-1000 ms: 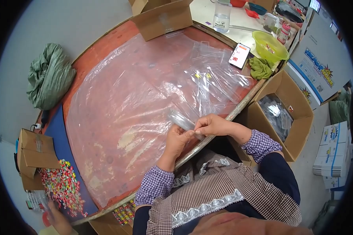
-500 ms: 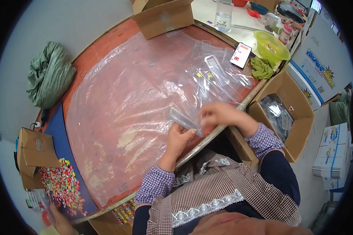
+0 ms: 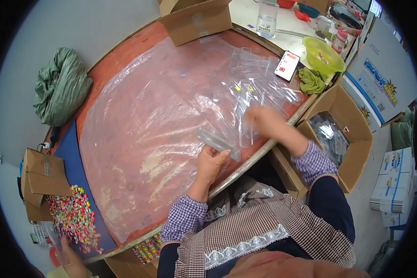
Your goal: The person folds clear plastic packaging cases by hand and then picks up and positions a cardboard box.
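Note:
My left hand (image 3: 209, 166) is closed on one end of a long, narrow clear plastic case (image 3: 216, 142), thumb on top, above the covered table near its front edge. To its right my right hand (image 3: 269, 124) is smeared by motion, over the near end of a loose spread of clear plastic pieces (image 3: 264, 95). A long clear piece (image 3: 246, 134) lies or hangs just below its fingers. Whether those fingers hold it, I cannot tell. Two small yellow marks show among the spread pieces.
Clear sheeting (image 3: 139, 116) covers the red table. A phone (image 3: 287, 66), green cloth (image 3: 312, 81) and yellow-green bowl (image 3: 322, 55) stand back right. A carton of plastic pieces (image 3: 328, 134) is at my right; small colourful wrapped items (image 3: 74, 217) and another person's hand (image 3: 72, 255) are at left.
My right hand has moved up and right, away from the case in my left hand. The clear pieces under it have shifted. My left hand has barely moved.

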